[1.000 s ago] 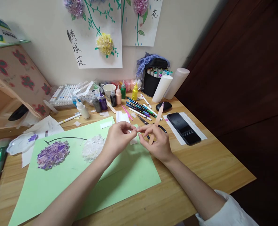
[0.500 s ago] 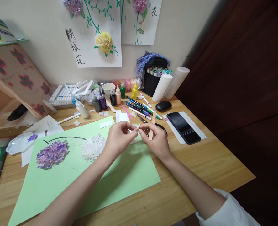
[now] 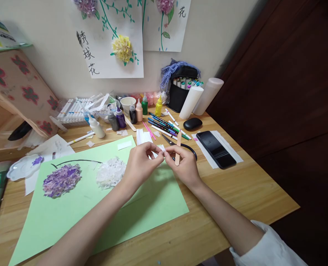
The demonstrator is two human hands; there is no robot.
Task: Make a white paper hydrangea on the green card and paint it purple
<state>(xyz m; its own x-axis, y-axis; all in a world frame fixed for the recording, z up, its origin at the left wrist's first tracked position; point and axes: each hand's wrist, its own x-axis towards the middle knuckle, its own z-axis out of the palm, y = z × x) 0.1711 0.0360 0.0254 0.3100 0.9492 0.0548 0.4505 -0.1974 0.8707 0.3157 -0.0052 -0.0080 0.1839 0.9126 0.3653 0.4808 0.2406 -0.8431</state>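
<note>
At the left, a purple flower (image 3: 62, 180) lies on the green sheet (image 3: 41, 225), which rests on the counter (image 3: 247, 184); the left forearm is best kept lifted clear of it. Next comes the white flower (image 3: 111, 173), partly behind the left wrist, so a high wrist would spare its petals. The left hand (image 3: 143, 159) pinches a small white paper scrap (image 3: 162, 147) between thumb and fingers, above the sheet's far right corner; a light grip should avoid tearing it. The right hand (image 3: 184, 160) pinches the scrap's other side, with a wooden stick (image 3: 178, 149) tucked between its fingers, best angled away. Scissors (image 3: 192, 150) lie just behind; mind the blades.
</note>
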